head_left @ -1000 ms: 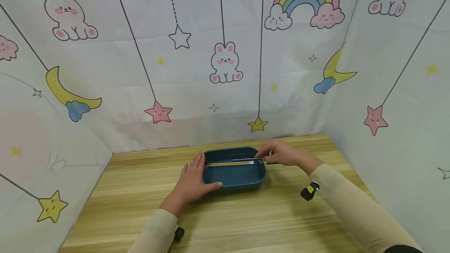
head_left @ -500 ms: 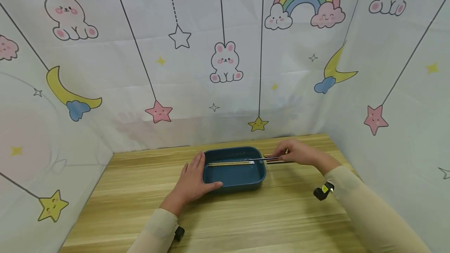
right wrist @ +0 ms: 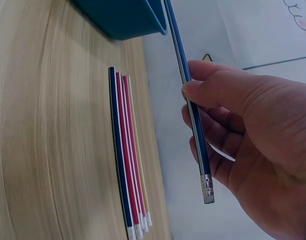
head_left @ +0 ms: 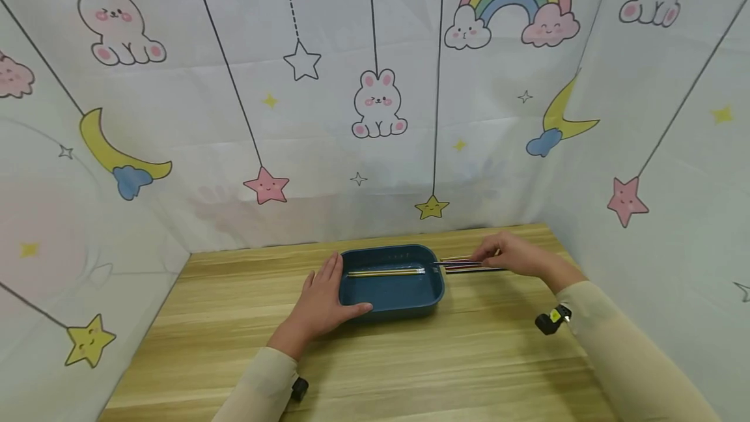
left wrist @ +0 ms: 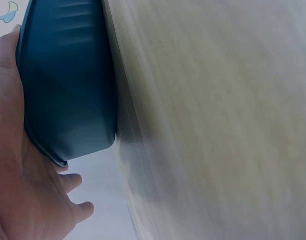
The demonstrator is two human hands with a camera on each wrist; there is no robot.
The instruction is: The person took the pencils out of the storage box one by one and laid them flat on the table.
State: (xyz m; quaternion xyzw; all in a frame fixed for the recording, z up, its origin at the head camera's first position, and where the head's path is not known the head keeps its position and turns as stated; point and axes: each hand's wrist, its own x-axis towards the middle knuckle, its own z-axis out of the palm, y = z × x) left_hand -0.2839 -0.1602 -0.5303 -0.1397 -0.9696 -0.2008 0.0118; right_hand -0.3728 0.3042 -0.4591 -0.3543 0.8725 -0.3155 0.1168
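In the head view a dark teal rectangular tray (head_left: pixel 387 298) stands on the table with yellow pencils (head_left: pixel 387 273) lying along its inside. My left hand (head_left: pixel 319 308) rests against its left end, fingers straight along the side and thumb over the front rim. Off the tray's right end, my right hand (head_left: pixel 515 254) pinches a dark blue pencil (right wrist: pixel 192 110) between thumb and fingers, its eraser end towards the palm side. The pencil's other end reaches near the tray's right rim. Under that hand, several more pencils (right wrist: pixel 122 150), dark blue, red and yellow, lie side by side on the table.
The wood-patterned table (head_left: pixel 410 363) carries the tray near its back edge. White cloth printed with rabbits, stars and moons (head_left: pixel 316 135) encloses it at the back and both sides. A small black camera (head_left: pixel 551 320) is strapped to the right wrist.
My right hand has moved right, drawing the pencil from over the tray to above the pencils beside it, which now show. The left hand and tray have stayed put.
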